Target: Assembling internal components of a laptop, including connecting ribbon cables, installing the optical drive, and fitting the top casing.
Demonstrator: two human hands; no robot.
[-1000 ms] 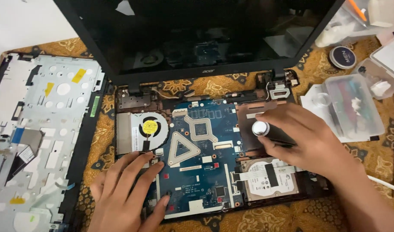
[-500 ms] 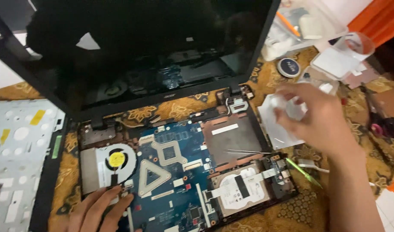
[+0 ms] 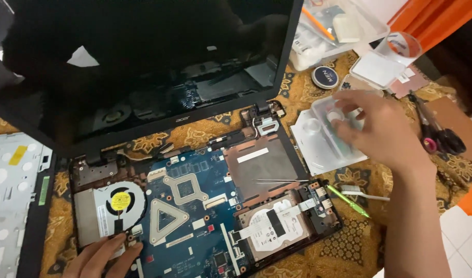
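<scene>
An opened laptop lies on a patterned cloth with its blue motherboard (image 3: 195,216), round fan (image 3: 120,202) and silver hard drive (image 3: 277,226) bare. Its dark screen (image 3: 143,67) stands tilted back. My left hand (image 3: 105,256) rests its fingertips on the base just below the fan and holds nothing. My right hand (image 3: 380,128) hovers to the right of the laptop, over a small clear compartment box (image 3: 318,144). Its fingers are spread and blurred, and I see nothing in them. Thin metal tweezers (image 3: 282,180) lie across the laptop base.
A green-handled tool (image 3: 347,200) lies right of the hard drive. The removed grey cover (image 3: 14,195) sits at the left. At the back right are a round dark tin (image 3: 324,77), clear containers (image 3: 344,25) and a plastic cup (image 3: 400,46). Dark-handled cutters (image 3: 436,134) lie far right.
My right hand has left the laptop base, where it held a screwdriver, and moved right to the clear box. The view has swung right. My left hand stays near the fan.
</scene>
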